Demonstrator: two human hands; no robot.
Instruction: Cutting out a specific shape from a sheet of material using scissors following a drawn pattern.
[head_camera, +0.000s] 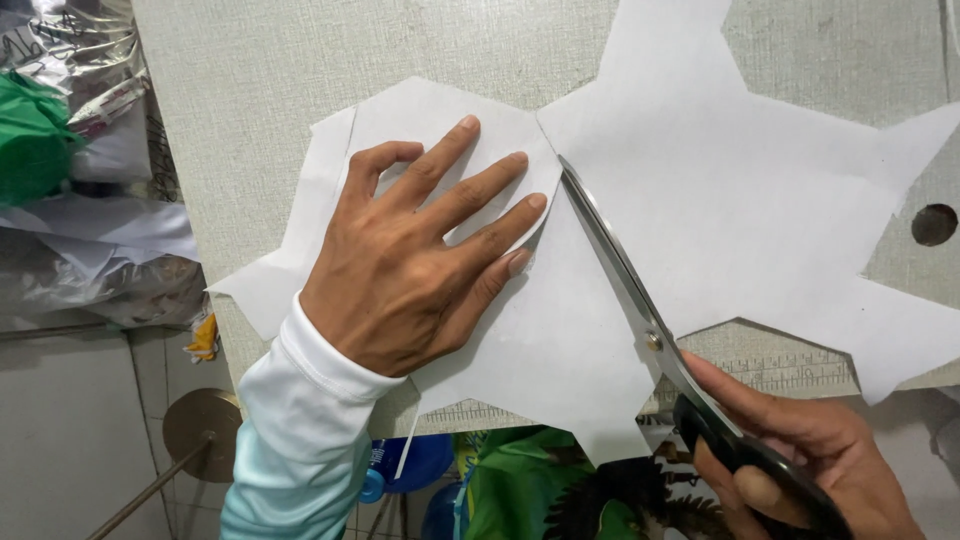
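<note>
Head view, far left of the frame: crinkled silver-and-clear plastic packaging (85, 60) is piled beside one green bundle (30, 135), with more clear wrapping below it. Lower left you have one round brass-coloured disc on a rod (200, 425). Your left hand (420, 250) lies open and flat, fingers spread, pressing down one white paper cut-out (700, 200) on the pale table (240, 80) (a folded layer sits under your fingertips). One pair of long steel scissors (640, 320) runs from the centre to the lower right, its tip at the paper's notch beside your fingertips. Your right hand (800, 450) grips the black handles. One round hole (933, 224) shows in the table at right.
</note>
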